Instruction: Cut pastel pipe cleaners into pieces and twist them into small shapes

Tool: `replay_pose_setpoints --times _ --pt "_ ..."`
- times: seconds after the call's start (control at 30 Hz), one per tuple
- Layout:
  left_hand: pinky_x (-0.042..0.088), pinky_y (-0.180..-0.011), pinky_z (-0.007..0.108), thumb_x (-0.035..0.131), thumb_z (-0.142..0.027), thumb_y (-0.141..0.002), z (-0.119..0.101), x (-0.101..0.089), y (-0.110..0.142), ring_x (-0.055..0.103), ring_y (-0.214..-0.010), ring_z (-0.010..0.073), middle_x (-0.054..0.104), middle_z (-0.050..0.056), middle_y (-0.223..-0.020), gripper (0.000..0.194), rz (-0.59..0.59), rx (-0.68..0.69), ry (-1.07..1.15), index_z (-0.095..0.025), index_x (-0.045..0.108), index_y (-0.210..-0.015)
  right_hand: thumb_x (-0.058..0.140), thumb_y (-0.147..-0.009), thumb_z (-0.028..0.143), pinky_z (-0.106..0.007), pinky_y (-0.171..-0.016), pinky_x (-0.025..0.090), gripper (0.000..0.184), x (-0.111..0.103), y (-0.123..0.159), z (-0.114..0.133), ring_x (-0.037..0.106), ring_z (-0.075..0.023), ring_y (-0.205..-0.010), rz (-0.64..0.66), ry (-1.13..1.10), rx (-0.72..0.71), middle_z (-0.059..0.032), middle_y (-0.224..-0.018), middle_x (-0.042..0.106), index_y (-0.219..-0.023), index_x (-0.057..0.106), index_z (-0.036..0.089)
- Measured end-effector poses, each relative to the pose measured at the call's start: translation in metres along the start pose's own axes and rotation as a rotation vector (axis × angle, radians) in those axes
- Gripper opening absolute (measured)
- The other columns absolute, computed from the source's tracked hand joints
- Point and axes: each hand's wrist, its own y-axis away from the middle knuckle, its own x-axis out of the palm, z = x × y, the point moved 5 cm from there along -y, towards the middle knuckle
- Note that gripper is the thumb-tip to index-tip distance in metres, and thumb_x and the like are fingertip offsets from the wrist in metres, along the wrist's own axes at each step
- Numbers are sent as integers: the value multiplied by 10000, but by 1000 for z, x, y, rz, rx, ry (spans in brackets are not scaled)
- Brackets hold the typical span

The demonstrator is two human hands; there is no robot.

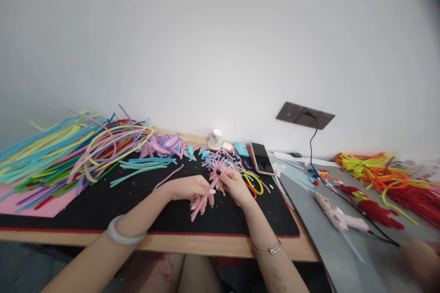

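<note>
Both hands meet over the black mat (151,213), closed around a small bundle of pink pipe cleaners (196,212). My left hand (192,191) grips the bundle's lower part, and its ends stick out below the fingers. At the upper part, my right hand (233,185) pinches the same bundle between thumb and fingers. A single pink pipe cleaner (168,177) lies beside my left wrist. Behind the hands is a pile of short cut pipe-cleaner pieces (237,158). Teal pipe cleaners (144,165) rest on the mat to the left.
A large heap of colourful pipe cleaners (85,146) covers the left side. Purple looped pieces (168,143), a paper cup (216,139) and a phone (261,159) stand along the back. On the grey board at right lie a corded glue gun (338,215) and red-orange pipe cleaners (388,176).
</note>
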Motion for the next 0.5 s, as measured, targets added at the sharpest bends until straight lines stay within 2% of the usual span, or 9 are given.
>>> replay_pose_setpoints --times 0.5 --pt "374 -344 150 484 -434 -798 1 2 2 526 -352 85 645 70 -558 382 24 -46 12 -93 645 -738 488 -778 446 -187 -366 288 358 -2 -1 2 377 -59 -369 -26 47 -5 13 -510 522 -841 654 136"
